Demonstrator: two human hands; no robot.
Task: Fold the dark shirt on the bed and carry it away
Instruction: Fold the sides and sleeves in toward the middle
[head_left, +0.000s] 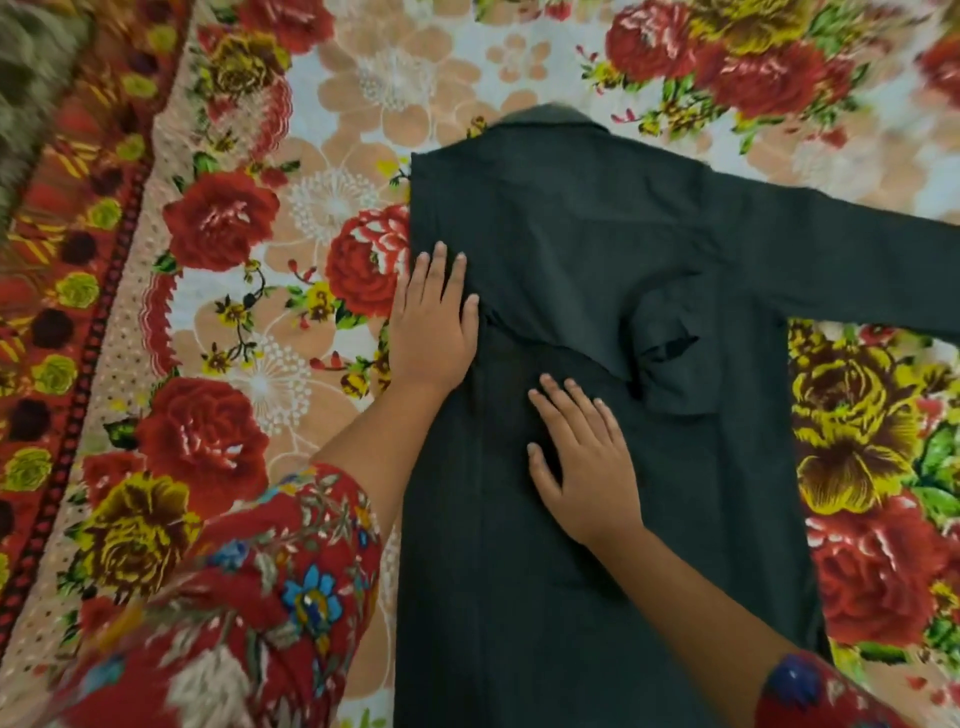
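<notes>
Dark shirt (597, 249): lying flat on the bed, collar at the far end, hem running off the near edge of view — matte, plain woven cloth, dark green-grey.
Fold: the shirt's left side is turned in over the body, giving a straight left edge; the turned-in sleeve ends in a rumpled cuff near the shirt's middle.
Right sleeve (857, 270): stretched straight out to the right, off the frame.
Left hand (434, 322): palm down on the shirt's left edge, fingers spread, gripping nothing.
Right hand (587, 462): flat on the shirt's middle, fingers apart, pressing the cloth — nothing clamped.
Bedspread (249, 270): floral print, red and yellow roses; open room left and right of the shirt.
</notes>
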